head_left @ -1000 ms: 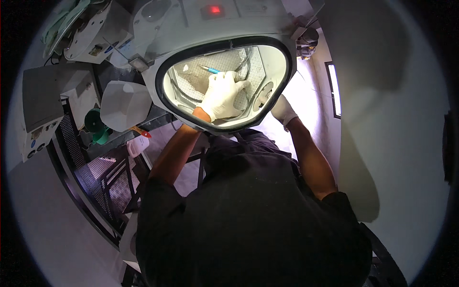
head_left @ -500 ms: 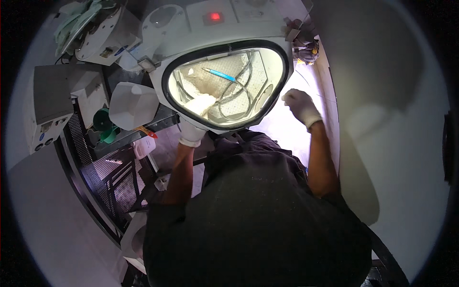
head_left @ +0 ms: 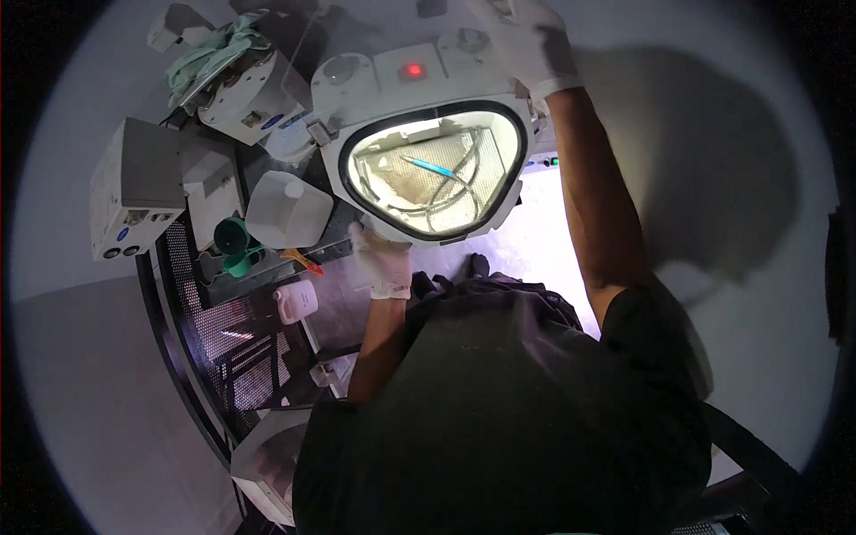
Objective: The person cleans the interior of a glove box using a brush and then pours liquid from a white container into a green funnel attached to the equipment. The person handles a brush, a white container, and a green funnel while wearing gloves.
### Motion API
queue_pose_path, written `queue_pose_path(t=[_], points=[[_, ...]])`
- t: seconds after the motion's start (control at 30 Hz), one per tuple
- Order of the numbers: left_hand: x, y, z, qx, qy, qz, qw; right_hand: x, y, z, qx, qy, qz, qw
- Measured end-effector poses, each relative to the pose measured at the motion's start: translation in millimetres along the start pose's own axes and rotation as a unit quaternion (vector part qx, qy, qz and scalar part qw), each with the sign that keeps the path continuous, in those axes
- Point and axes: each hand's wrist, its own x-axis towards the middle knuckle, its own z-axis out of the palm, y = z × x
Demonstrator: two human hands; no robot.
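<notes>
Before me stands a white cabinet [head_left: 401,94] with a black-rimmed, rounded triangular window [head_left: 437,234]. Behind the window, a blue pen-shaped handpiece [head_left: 432,168] on a dark hose [head_left: 465,183] lies over a lit perforated grid. My left hand [head_left: 385,263], in a white glove, is below the cabinet's lower left edge, thumb apart, holding nothing I can see; the cabinet edge partly covers its fingertips. My right hand [head_left: 528,45], also gloved, is raised by the cabinet's upper right corner. Its fingers look apart and nothing shows in them; the tips run toward the picture's dim upper rim.
A translucent white tub [head_left: 287,209], green cups [head_left: 232,236] and an orange-handled brush [head_left: 301,260] are on the dark bench at left. A pink-white jug [head_left: 296,301] stands below. Further left are a grey-white box unit [head_left: 134,192] and a cloth-topped white device [head_left: 245,94]. A grey wall is at right.
My left hand has come out of the cabinet to below its edge. My right hand has risen from beside the window to the upper right corner. The view has shifted slightly.
</notes>
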Motion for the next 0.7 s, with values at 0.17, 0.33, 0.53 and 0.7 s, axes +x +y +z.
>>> queue_pose_path(t=[0.17, 0.33, 0.53, 0.7], points=[[23, -6, -4, 0.069, 0.046, 0.015, 0.996, -9, 25, -6, -0.025, 0.017, -0.091, 0.995], [22, -7, -1, 0.034, 0.038, 0.004, 0.999, -62, 50, -12, -0.088, 0.089, -0.239, 0.963], [23, -4, -6, 0.021, 0.03, -0.005, 0.999, -118, 104, -17, -0.168, 0.066, -0.378, 0.908], [27, -4, -8, 0.057, -0.011, 0.011, 0.998, -156, 135, -6, -0.225, 0.047, -0.302, 0.925]])
